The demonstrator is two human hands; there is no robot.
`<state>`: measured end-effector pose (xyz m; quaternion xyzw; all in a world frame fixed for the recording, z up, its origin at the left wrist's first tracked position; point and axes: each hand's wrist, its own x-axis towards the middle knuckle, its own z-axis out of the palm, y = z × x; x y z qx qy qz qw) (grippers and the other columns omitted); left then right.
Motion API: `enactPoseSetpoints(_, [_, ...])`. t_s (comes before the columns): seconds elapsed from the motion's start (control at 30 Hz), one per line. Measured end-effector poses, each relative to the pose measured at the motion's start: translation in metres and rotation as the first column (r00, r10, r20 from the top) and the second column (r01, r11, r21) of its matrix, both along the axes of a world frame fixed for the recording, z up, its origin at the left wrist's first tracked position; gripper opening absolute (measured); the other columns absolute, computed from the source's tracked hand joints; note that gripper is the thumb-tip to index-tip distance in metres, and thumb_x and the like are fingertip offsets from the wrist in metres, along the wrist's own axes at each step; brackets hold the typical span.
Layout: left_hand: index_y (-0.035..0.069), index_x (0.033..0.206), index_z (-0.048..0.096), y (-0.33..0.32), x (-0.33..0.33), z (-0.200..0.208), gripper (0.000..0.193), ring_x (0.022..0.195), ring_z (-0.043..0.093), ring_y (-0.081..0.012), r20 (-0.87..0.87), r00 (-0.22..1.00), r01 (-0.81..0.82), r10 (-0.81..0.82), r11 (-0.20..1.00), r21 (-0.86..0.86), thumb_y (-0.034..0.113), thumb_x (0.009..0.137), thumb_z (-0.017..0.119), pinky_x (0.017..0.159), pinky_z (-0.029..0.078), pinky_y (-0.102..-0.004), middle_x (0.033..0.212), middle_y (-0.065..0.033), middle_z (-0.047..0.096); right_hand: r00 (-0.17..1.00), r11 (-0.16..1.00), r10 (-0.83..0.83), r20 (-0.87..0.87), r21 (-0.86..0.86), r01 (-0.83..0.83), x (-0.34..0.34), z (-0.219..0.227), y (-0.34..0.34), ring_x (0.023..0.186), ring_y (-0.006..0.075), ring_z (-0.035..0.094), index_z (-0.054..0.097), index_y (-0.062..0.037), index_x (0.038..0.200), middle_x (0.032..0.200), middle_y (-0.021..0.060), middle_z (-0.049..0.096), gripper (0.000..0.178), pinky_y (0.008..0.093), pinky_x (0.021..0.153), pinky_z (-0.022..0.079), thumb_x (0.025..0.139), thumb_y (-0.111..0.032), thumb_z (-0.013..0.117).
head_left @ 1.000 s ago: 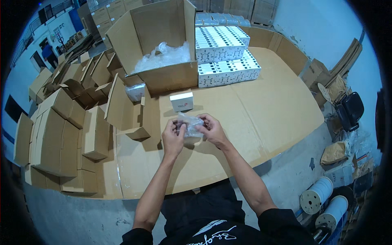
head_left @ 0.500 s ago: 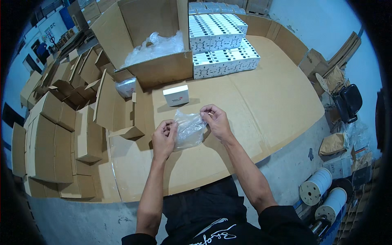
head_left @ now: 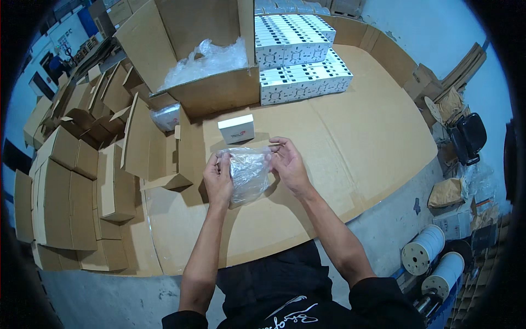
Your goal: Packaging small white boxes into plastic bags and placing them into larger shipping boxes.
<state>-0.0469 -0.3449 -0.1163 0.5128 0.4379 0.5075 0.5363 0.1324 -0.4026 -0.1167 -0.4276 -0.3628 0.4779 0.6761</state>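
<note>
A clear, crinkled plastic bag [head_left: 248, 176] hangs between my two hands, above the cardboard-covered table. My left hand [head_left: 219, 181] pinches its left edge between thumb and fingers. At the bag's upper right edge, my right hand [head_left: 290, 167] has thumb and index finger closed on the plastic, the other fingers curled loosely. Just beyond the bag, a small white box [head_left: 236, 129] with a little red mark stands on the table. Whether anything lies inside the bag is hard to tell through the creases.
A large open carton [head_left: 219, 93] holding clear plastic bags [head_left: 208, 63] stands at the back. Right of it are stacked white printed boxes [head_left: 307, 82]. An open brown carton [head_left: 159, 148] with a plastic-wrapped item [head_left: 166, 117] sits left, near several brown cartons [head_left: 57, 197].
The plastic bag has been spread wider and looks fuller, its face turned more toward me. My left hand's grip has shifted slightly up the bag's edge; the white box stays put.
</note>
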Motion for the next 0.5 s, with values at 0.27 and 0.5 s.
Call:
enactPoseSetpoints(0.27, [0.002,0.093,0.063,0.006,-0.008,0.003,0.030,0.075,0.047,-0.0058,-0.046,0.988,-0.148,0.151,0.987,0.054,0.025,0.108,0.051,0.067,0.042,-0.0246,0.079,0.0025,0.056,0.909,0.922,0.326,0.258,-0.298,-0.246,-0.013,0.024,-0.010,0.063,0.0064,0.057,0.068,-0.0032,0.100,0.074,-0.0014,0.064,0.017,0.0248,0.058,0.050,0.096,-0.019,0.071])
enactPoseSetpoints(0.5, [0.003,0.092,0.061,0.004,-0.014,0.000,0.032,0.075,0.043,-0.0049,-0.013,0.985,-0.170,0.172,0.981,0.099,0.026,0.109,0.049,0.066,0.039,-0.0235,0.081,0.0052,0.052,0.790,0.801,0.561,0.249,-0.405,-0.441,0.003,0.029,-0.015,0.060,0.0050,0.053,0.067,-0.0040,0.090,0.071,-0.0032,0.059,0.020,0.0235,0.054,0.044,0.098,-0.022,0.069])
